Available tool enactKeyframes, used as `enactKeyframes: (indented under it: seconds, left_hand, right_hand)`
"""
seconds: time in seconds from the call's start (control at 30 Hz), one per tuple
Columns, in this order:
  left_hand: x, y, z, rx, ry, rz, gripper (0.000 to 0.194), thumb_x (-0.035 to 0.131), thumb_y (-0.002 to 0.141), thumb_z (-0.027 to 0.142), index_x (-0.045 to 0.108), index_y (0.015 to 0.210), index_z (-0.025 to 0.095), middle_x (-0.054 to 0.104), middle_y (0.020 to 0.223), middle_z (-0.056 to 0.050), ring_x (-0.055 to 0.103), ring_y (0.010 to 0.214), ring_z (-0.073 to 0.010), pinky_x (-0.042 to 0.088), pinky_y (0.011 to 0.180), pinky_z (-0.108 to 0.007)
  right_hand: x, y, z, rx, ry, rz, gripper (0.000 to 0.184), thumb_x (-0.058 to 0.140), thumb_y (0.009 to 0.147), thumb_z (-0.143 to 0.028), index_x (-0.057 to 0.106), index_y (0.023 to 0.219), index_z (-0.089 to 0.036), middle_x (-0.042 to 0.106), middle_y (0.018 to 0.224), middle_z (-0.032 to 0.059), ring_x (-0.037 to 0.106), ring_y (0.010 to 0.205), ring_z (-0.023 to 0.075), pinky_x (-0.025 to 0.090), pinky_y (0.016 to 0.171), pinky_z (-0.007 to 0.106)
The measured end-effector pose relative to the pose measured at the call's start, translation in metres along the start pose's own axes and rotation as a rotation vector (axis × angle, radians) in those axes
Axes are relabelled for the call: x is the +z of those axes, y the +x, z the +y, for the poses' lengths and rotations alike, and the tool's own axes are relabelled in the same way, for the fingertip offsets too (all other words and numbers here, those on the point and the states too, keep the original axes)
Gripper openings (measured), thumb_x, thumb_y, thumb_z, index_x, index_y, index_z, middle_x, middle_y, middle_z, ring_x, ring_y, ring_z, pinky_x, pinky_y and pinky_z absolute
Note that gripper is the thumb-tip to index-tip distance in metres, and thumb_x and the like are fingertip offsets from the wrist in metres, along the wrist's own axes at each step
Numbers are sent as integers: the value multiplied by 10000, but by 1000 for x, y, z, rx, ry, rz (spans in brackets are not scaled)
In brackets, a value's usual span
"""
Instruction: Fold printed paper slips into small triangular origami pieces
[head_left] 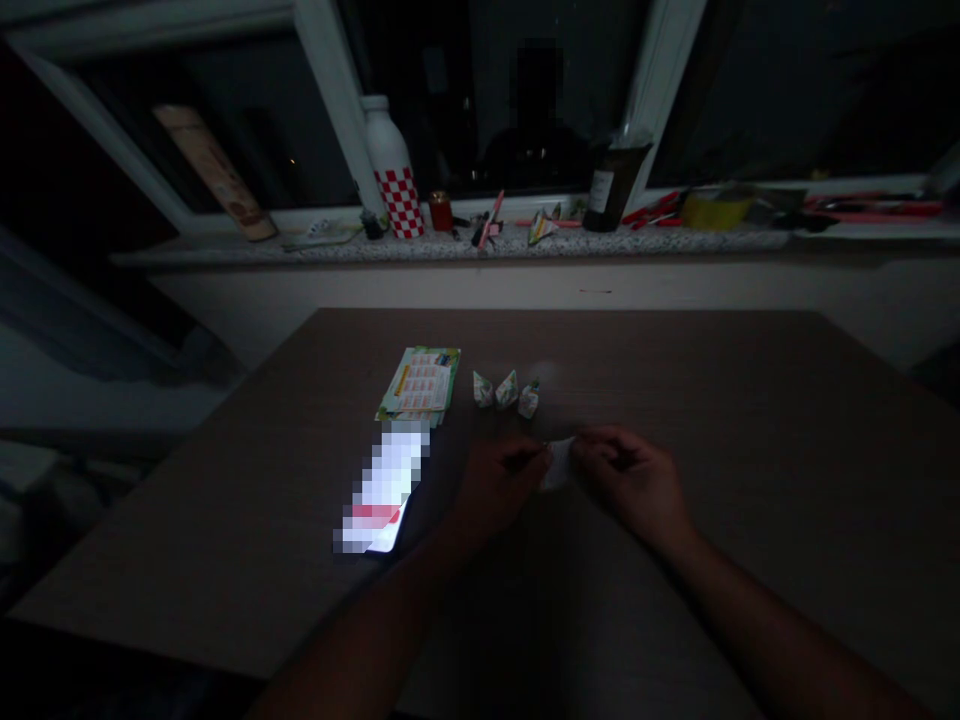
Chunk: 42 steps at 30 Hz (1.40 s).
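Between my two hands is a small pale piece of paper (556, 465), dim and partly hidden by the fingers. My left hand (504, 475) pinches its left edge. On the opposite edge, the fingers of my right hand (634, 480) are closed on the same paper. Just beyond my left hand stand three small folded paper pieces (506, 390) in a row, printed in pale colours. A stack of printed paper cards (420, 385) lies farther left. Nearer to me, left of my left hand, lies a phone (386, 490) with its screen lit and blurred.
Behind the brown table (720, 380) runs a granite windowsill (450, 243). It bears a white bottle with red checks (397, 180), a small red jar (440, 211), a dark pouch (611, 190), a tall tube (217, 175) and yellow tape (716, 210). The room is dark.
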<state>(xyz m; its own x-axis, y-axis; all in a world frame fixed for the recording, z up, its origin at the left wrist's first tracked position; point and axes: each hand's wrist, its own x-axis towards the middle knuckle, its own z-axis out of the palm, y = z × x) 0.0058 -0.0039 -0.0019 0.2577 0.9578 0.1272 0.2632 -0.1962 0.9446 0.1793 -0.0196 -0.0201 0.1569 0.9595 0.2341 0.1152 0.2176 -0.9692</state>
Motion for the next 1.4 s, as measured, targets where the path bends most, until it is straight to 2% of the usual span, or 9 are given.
enactKeyframes:
  seconds: [0.17, 0.3, 0.5, 0.67, 0.8, 0.93, 1.1, 1.23, 1.4]
  left_hand:
    - [4, 0, -3, -118, -215, -15, 181, 717, 698, 332, 685, 714, 155, 650, 653, -2, 567, 607, -124, 429, 576, -235]
    - [1, 3, 0, -202, -354, -55, 214, 784, 613, 302, 673, 707, 146, 648, 666, 2, 571, 618, -120, 435, 596, -241]
    - [1, 5, -2, -238, -516, -87, 287, 835, 531, 276, 659, 715, 144, 644, 688, 7, 583, 630, -118, 455, 615, -247]
    - [1, 5, -5, -217, -563, -98, 285, 821, 569, 255, 664, 784, 151, 674, 762, -13, 620, 696, -144, 485, 664, -276]
    - [-2, 6, -7, -140, -568, -24, 278, 733, 668, 202, 642, 928, 176, 691, 892, -33, 648, 813, -175, 502, 721, -303]
    - [-8, 8, -9, -76, -459, 44, 335, 646, 694, 110, 592, 1016, 187, 671, 935, -34, 647, 850, -183, 510, 717, -301]
    - [-9, 6, -12, 10, -126, -62, 418, 580, 711, 82, 539, 1114, 186, 637, 863, -27, 624, 770, -172, 491, 641, -281]
    - [-5, 3, -10, 86, 98, -181, 506, 578, 676, 54, 525, 1159, 194, 642, 1002, -55, 611, 889, -192, 491, 739, -307]
    - [-4, 3, -8, 47, 347, -274, 211, 591, 761, 205, 594, 970, 177, 609, 777, -2, 560, 687, -149, 416, 600, -256]
  right_hand:
    - [3, -4, 0, -25, -17, -92, 217, 701, 750, -314, 691, 924, -185, 705, 773, 39, 642, 657, 146, 536, 595, 258]
    - [0, -4, -1, -6, 82, -199, 274, 719, 740, -321, 676, 986, -207, 722, 890, 59, 671, 762, 168, 555, 669, 280]
    - [0, -4, 0, 8, 141, -295, 392, 783, 671, -365, 646, 1006, -217, 715, 943, 69, 683, 855, 196, 568, 737, 319]
    - [-2, -4, 1, 39, 211, -344, 384, 728, 735, -386, 618, 1068, -230, 712, 980, 77, 685, 885, 204, 562, 746, 318]
    - [-9, 0, 7, 65, 315, -357, 369, 666, 780, -367, 603, 1118, -232, 709, 997, 81, 685, 848, 202, 550, 704, 311]
    - [-9, 4, 13, 140, 385, -289, 291, 596, 791, -294, 620, 1069, -211, 713, 985, 79, 685, 814, 203, 543, 706, 335]
    - [-6, 5, 14, 162, 196, -158, 256, 589, 787, -261, 614, 1029, -185, 717, 784, 39, 648, 584, 143, 506, 523, 245]
    - [-9, 4, 12, -66, -96, -189, 278, 553, 813, -222, 606, 1084, -190, 708, 804, 36, 658, 647, 147, 512, 549, 239]
    - [-10, 4, 5, -382, -411, -335, 299, 524, 843, -155, 591, 1130, -209, 712, 978, 65, 678, 869, 182, 538, 758, 311]
